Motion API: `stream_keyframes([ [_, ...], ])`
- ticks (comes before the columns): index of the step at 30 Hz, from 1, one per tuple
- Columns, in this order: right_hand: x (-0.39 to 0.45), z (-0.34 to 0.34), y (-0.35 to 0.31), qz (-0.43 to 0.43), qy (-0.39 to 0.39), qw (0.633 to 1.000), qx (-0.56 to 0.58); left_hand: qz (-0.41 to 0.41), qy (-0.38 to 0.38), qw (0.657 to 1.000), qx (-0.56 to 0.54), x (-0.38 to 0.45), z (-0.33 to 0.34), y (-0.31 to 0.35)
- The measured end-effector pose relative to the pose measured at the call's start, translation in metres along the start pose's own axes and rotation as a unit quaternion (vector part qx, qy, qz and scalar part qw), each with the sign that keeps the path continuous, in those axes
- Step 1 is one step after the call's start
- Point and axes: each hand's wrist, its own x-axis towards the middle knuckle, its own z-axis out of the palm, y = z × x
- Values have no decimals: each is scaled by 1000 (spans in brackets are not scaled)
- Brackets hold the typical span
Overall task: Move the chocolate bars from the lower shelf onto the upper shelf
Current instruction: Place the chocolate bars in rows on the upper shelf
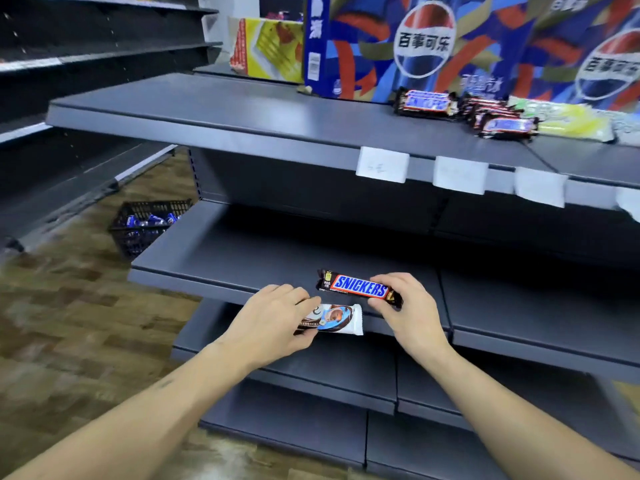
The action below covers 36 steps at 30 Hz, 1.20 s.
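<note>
Fingers (382, 284) pinch brown Snickers bar (358, 289), blue lettering.

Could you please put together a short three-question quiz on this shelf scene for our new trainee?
1. True or false: the right hand holds the Snickers bar.
2. What does the left hand hold? A) a drink can B) a white-wrapped bar C) a price tag
3. Fill in: Snickers bars already lie on the upper shelf in front of the ____ carton.

Key
1. True.
2. B, the white-wrapped bar.
3. Pepsi; the pile of bars lies before the Pepsi carton.
</note>
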Motion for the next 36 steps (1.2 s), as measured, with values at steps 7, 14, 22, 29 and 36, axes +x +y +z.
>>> stream_keyframes([
  [7,-66,-104,0,-15,23,1000,-9,35,39,998,-40,-1,-49,106],
  [14,-122,-225,7,-17,70,997,-27,94,103,989,-48,31,-91,214],
  [22,-144,-334,11,-24,126,989,-71,122,158,978,-58,81,-135,290],
  [29,-127,-385,19,-44,179,978,-97,117,170,977,-48,122,-152,310],
  [36,-86,-411,33,-45,175,977,-116,123,191,973,-39,176,-152,311],
])
